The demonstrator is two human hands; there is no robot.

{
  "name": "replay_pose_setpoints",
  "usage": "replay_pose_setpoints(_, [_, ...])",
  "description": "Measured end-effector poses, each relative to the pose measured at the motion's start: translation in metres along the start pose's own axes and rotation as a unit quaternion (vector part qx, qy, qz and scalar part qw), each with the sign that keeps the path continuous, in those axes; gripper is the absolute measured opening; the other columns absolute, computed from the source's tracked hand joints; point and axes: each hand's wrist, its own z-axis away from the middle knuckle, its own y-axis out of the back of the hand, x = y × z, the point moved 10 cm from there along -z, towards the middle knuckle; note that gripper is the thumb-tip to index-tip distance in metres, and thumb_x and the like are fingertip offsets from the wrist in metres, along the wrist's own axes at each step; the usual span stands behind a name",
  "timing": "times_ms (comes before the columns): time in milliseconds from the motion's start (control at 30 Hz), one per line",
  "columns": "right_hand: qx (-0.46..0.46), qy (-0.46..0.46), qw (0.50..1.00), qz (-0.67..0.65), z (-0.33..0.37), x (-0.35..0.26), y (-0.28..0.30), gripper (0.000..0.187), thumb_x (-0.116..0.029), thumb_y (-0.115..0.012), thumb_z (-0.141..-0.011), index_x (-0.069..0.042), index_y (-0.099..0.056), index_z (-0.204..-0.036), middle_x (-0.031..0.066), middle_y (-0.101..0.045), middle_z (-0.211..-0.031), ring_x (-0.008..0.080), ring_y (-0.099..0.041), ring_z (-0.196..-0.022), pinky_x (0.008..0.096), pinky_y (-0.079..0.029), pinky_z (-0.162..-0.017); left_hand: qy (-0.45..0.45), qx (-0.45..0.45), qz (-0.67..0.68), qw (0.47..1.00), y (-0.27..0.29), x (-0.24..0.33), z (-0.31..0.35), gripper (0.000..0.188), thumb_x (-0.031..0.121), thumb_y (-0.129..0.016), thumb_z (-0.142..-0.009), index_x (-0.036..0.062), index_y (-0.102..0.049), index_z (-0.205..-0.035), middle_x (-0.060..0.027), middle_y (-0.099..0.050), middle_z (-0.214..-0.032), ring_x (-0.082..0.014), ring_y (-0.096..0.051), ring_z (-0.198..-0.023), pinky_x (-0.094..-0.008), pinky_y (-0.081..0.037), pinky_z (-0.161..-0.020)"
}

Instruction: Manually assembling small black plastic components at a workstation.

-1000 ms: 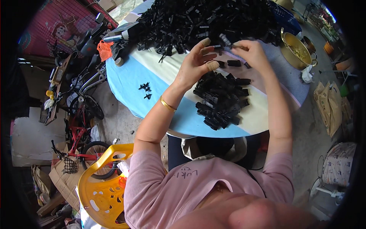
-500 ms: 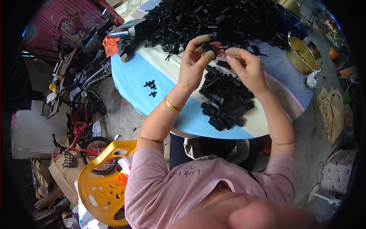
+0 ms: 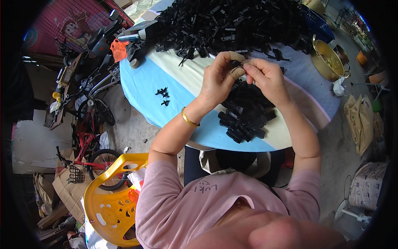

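Note:
My left hand (image 3: 217,81), with tan finger covers on thumb and forefinger, pinches a small black plastic part (image 3: 236,64), mostly hidden by the fingers. My right hand (image 3: 267,79) is closed in a pinch and meets the left fingertips; whatever it grips is too small to make out. Just below both hands, a cluster of black plastic pieces (image 3: 244,120) lies on the striped tablecloth (image 3: 145,87). A far larger heap of black pieces (image 3: 232,25) covers the back of the table. Several tiny black parts (image 3: 163,94) lie apart on the blue stripe at left.
A brass-coloured pot (image 3: 321,62) stands at the table's right edge, near a blue box (image 3: 317,23). An orange plastic bag (image 3: 119,50) and a roll of tape (image 3: 134,63) sit at the left edge. A yellow plastic chair (image 3: 105,207) and a red bicycle (image 3: 87,145) are at left.
Both hands have come together and moved slightly nearer to me. The right fingertips now meet the left ones, and the black part is more hidden.

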Motion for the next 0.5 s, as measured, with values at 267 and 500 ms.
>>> replay_pose_setpoints(267, [0.006,-0.011,1.0,-0.013,-0.004,0.006,0.003,0.015,-0.011,-0.049,-0.088,-0.001,-0.06,-0.09,-0.004,-0.049,-0.062,0.0005,-0.039,-0.054,0.0138,-0.031,-0.047,-0.088,0.062,-0.131,0.986,0.0,0.021,-0.001,0.028,-0.007,-0.06,-0.074,-0.0015,-0.05,-0.1,-0.01,-0.061,-0.088,-0.017,-0.063,-0.08,-0.0243,-0.049,-0.069])
replay_pose_setpoints(500, [0.022,0.101,0.99,0.097,-0.002,-0.028,0.009,0.021,-0.008,-0.069,-0.073,-0.002,-0.06,-0.091,-0.0029,-0.054,-0.072,0.0015,-0.041,-0.059,0.0152,-0.034,-0.051,-0.083,0.042,-0.274,0.957,-0.013,0.03,0.002,0.06,-0.001,-0.066,-0.068,0.0045,-0.037,-0.121,-0.0124,-0.061,-0.093,-0.0242,-0.063,-0.08,-0.0307,-0.05,-0.067])
